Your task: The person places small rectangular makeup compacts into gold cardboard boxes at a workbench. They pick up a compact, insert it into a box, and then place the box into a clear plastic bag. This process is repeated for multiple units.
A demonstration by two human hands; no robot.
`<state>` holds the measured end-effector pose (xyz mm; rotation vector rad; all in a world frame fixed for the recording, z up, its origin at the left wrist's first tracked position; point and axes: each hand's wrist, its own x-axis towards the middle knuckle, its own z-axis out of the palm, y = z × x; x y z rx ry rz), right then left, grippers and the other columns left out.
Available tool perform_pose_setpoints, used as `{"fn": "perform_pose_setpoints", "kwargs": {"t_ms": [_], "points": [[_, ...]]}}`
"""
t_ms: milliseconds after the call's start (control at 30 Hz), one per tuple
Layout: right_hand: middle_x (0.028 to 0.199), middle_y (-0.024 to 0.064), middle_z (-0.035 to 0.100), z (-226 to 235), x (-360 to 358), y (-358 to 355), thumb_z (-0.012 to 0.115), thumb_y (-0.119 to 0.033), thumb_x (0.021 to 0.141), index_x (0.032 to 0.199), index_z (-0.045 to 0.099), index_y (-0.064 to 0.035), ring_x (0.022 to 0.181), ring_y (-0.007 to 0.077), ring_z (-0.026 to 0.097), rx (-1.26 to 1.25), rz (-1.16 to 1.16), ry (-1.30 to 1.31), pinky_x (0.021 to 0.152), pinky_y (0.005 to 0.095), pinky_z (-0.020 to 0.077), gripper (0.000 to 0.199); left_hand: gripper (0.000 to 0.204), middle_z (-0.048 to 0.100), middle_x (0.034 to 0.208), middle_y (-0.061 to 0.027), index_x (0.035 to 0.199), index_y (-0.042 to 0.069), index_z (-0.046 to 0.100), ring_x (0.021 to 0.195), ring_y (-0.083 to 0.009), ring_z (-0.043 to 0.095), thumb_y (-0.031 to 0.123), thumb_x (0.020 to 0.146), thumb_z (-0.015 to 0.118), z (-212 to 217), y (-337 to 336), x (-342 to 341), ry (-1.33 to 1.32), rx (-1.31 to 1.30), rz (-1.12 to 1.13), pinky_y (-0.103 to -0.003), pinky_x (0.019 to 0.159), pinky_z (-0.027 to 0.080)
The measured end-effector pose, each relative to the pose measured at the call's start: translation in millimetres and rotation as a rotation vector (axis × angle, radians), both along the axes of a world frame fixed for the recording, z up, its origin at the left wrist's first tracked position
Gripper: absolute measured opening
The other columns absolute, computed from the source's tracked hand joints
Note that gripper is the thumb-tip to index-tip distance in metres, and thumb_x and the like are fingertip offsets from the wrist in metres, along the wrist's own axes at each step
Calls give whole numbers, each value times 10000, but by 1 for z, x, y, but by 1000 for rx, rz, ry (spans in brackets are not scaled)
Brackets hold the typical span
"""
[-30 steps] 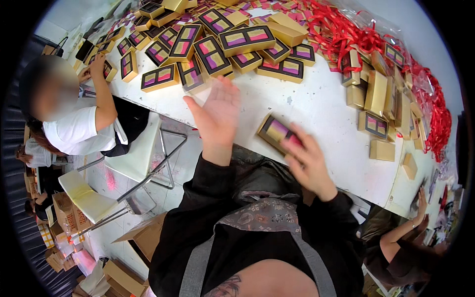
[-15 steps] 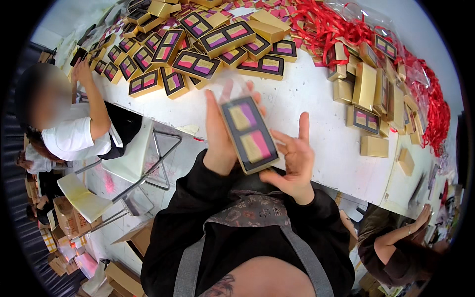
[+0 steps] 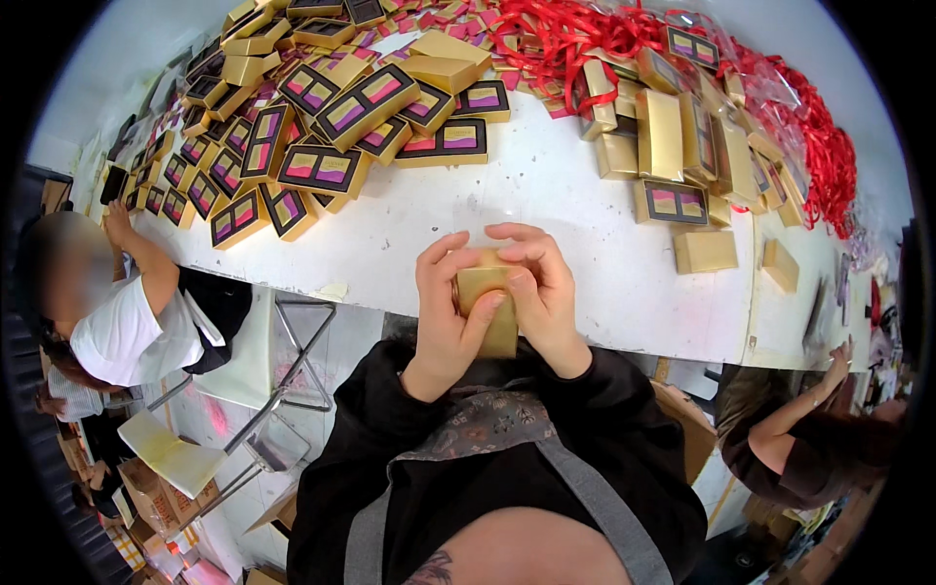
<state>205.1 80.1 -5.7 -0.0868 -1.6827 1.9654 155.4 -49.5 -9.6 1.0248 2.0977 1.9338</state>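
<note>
You held a small, glossy gold cardboard box (image 3: 487,302) upright between both hands, just in front of the near edge of the white desk (image 3: 575,195). Your left hand (image 3: 447,312) wrapped its side, thumb pressed flat on the smooth front face; your right hand (image 3: 541,288) curled over its top and right side. Flat gold boxes with pink-and-purple windows (image 3: 322,171) lay heaped toward the far left corner, plain gold boxes (image 3: 663,136) and tangled red ribbon (image 3: 585,29) along the far right edge.
</note>
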Motion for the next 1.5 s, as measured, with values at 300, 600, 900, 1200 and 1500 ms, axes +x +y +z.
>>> {"fn": "perform_pose_setpoints", "kwargs": {"t_ms": [300,600,900,1200,1500], "points": [[898,-2,617,10,1,5,633,6,900,972,603,-7,834,77,576,-369,-1,-209,757,223,472,78,396,462,1308,-141,1212,52,439,1164,-215,514,88,886,661,3,1,1,4,-134,-92,-328,947,448],[1100,77,637,9,10,23,672,-93,907,1076,670,0,975,106,597,-95,186,-287,832,250,496,192,449,472,1300,-189,1246,48,453,1064,-301,586,38,846,656,7,-3,-3,36,-89,-74,-353,874,494],[1166,102,638,51,62,114,759,-59,786,987,728,-56,1115,245,577,643,-80,-87,979,367,426,203,288,499,1220,-160,1008,92,567,1128,-334,551,4,790,733,8,70,2,559,155,-167,-462,969,459],[1286,56,610,62,75,416,611,-256,838,1007,729,-186,1159,257,566,2024,-1275,-818,916,457,457,218,278,437,1464,-91,1046,151,669,1412,-340,321,180,784,760,7,124,-17,606,-71,-453,-630,1135,153],[1117,116,667,48,3,83,761,-104,723,921,658,-50,1075,293,627,1180,271,488,914,406,512,230,903,516,1343,-186,1480,20,288,1292,-329,461,576,852,622,0,44,-45,-1333,941,-692,-508,1090,340]]}}
